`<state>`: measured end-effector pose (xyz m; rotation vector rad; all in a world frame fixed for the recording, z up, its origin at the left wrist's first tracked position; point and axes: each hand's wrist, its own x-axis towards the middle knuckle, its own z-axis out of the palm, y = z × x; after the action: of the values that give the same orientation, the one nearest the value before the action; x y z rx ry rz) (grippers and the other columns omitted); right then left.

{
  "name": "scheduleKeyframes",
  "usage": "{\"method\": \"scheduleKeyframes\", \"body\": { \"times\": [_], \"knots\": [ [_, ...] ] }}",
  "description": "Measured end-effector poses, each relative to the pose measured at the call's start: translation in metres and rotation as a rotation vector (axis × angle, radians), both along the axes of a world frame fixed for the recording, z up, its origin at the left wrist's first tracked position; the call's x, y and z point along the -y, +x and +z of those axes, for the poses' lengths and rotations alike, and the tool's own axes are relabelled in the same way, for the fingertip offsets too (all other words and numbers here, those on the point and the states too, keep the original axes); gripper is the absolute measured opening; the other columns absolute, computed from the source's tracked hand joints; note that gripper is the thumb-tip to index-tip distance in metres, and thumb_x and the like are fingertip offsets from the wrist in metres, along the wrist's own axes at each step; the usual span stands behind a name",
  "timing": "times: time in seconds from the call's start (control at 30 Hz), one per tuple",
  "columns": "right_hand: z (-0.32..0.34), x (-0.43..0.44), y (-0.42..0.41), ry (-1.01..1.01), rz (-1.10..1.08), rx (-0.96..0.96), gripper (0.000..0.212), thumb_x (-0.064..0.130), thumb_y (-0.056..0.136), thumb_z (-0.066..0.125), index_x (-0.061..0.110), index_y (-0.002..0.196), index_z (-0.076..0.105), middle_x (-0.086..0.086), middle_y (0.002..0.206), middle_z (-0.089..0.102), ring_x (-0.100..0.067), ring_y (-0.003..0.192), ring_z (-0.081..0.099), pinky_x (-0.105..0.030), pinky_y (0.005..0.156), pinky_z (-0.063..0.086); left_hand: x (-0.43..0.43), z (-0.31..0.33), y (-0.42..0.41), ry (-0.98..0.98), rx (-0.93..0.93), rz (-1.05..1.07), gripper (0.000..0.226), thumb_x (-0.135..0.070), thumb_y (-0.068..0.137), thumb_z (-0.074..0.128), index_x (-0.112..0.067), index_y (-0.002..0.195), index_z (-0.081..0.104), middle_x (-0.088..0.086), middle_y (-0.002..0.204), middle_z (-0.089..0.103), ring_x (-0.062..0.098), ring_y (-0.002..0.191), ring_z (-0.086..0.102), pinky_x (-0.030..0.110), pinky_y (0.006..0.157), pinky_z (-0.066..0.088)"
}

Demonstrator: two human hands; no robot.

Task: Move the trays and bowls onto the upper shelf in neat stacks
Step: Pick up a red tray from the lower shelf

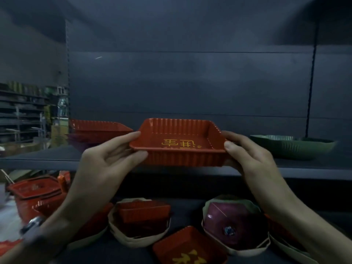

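A red ribbed tray (181, 159) with yellow lettering sits at the front edge of the upper shelf (47, 159), dead centre. It is held at its near corners by both hands: the left hand (106, 159) pinches the corner at 9 o'clock, and the right hand (251, 155) grips the one at 3 o'clock. Whether it rests on the shelf cannot be told. On the shelf, a second red tray (99, 128) lies at its 10 o'clock and a green bowl (291, 147) at 3 o'clock. Below, at 6 o'clock, a cream bowl (137, 239) and a purple bowl (228, 216) lie on the lower level.
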<state>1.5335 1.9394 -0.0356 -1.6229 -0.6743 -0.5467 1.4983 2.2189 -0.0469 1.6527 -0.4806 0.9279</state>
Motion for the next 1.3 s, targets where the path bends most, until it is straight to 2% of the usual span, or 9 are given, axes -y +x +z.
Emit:
{"method": "scheduleKeyframes", "body": {
  "times": [0.1, 0.23, 0.33, 0.47, 0.7, 0.8, 0.9, 1.17, 1.3],
  "knots": [
    [0.017, -0.023, 0.043, -0.034, -0.071, 0.013, 0.036, 0.043, 0.107, 0.052, 0.030, 0.138, 0.066, 0.023, 0.120, 0.073, 0.006, 0.114, 0.067, -0.025, 0.104, 0.054, -0.015, 0.019, 0.039, -0.033, -0.010, 0.025, 0.044, -0.007, 0.086, 0.079, -0.019, 0.128, 0.071, -0.014, 0.103, 0.080, 0.001, 0.101, 0.075, 0.008, 0.084, 0.054],
    [0.031, -0.043, 0.100, -0.139, -0.094, 0.013, 0.058, 0.074, 0.093, 0.056, 0.037, 0.136, 0.064, 0.016, 0.128, 0.071, -0.002, 0.118, 0.068, -0.042, 0.110, 0.051, -0.047, 0.036, 0.102, 0.024, -0.032, 0.138, 0.034, -0.014, 0.090, 0.080, -0.022, 0.123, 0.076, -0.004, 0.104, 0.082, 0.009, 0.104, 0.076, 0.031, 0.101, 0.057],
    [0.040, -0.052, 0.129, -0.249, -0.206, 0.053, 0.056, 0.071, 0.088, 0.064, 0.036, 0.131, 0.065, 0.016, 0.121, 0.072, -0.004, 0.114, 0.067, -0.039, 0.107, 0.052, -0.061, 0.045, 0.136, 0.085, -0.047, 0.171, 0.026, -0.015, 0.094, 0.076, -0.023, 0.119, 0.078, -0.006, 0.100, 0.082, 0.007, 0.099, 0.076, 0.040, 0.102, 0.058],
    [0.049, -0.063, 0.152, -0.325, -0.296, 0.053, 0.019, 0.044, 0.098, 0.070, 0.030, 0.111, 0.070, 0.015, 0.103, 0.074, -0.004, 0.102, 0.069, -0.029, 0.094, 0.053, -0.069, 0.051, 0.167, 0.187, -0.065, 0.274, 0.019, -0.015, 0.098, 0.072, -0.023, 0.115, 0.077, -0.005, 0.098, 0.080, -0.002, 0.085, 0.071, 0.024, 0.093, 0.057],
    [0.046, -0.077, 0.193, -0.363, -0.362, 0.039, 0.012, 0.041, 0.095, 0.075, 0.031, 0.095, 0.070, 0.000, 0.104, 0.075, -0.018, 0.095, 0.074, -0.035, 0.089, 0.059, -0.073, 0.049, 0.195, 0.365, -0.073, 0.446, 0.018, -0.015, 0.101, 0.067, -0.014, 0.116, 0.077, -0.003, 0.099, 0.076, 0.009, 0.093, 0.070, -0.001, 0.074, 0.043],
    [0.049, -0.083, 0.202, -0.400, -0.395, 0.079, 0.015, 0.041, 0.095, 0.074, 0.029, 0.089, 0.067, -0.003, 0.096, 0.076, -0.017, 0.088, 0.074, -0.034, 0.085, 0.059, -0.073, 0.044, 0.203, 0.477, -0.063, 0.507, 0.020, -0.018, 0.103, 0.062, -0.014, 0.117, 0.077, -0.003, 0.090, 0.075, 0.018, 0.089, 0.071, 0.026, 0.088, 0.055],
    [0.052, -0.090, 0.204, -0.454, -0.407, 0.128, 0.017, 0.038, 0.095, 0.075, 0.026, 0.086, 0.067, 0.002, 0.075, 0.076, -0.008, 0.067, 0.073, -0.032, 0.078, 0.058, -0.079, 0.041, 0.211, 0.513, -0.092, 0.526, 0.020, -0.015, 0.104, 0.059, -0.015, 0.112, 0.077, 0.003, 0.089, 0.077, 0.029, 0.089, 0.074, 0.045, 0.087, 0.060],
    [0.050, -0.104, 0.217, -0.491, -0.408, 0.120, 0.020, 0.039, 0.094, 0.076, 0.026, 0.085, 0.065, 0.002, 0.072, 0.073, -0.016, 0.075, 0.072, -0.036, 0.080, 0.059, -0.091, 0.043, 0.224, 0.608, -0.060, 0.654, 0.022, -0.010, 0.104, 0.056, -0.010, 0.104, 0.077, 0.013, 0.086, 0.077, 0.036, 0.084, 0.074, 0.049, 0.085, 0.059],
    [0.046, -0.108, 0.222, -0.569, -0.438, 0.096, 0.020, 0.045, 0.094, 0.075, 0.026, 0.092, 0.067, -0.003, 0.100, 0.066, -0.021, 0.098, 0.059, -0.032, 0.084, 0.047, -0.100, 0.043, 0.226, 0.689, -0.088, 0.677, 0.020, -0.012, 0.103, 0.058, -0.009, 0.102, 0.078, 0.014, 0.090, 0.077, 0.039, 0.088, 0.072, 0.047, 0.085, 0.058]
  ]
}}
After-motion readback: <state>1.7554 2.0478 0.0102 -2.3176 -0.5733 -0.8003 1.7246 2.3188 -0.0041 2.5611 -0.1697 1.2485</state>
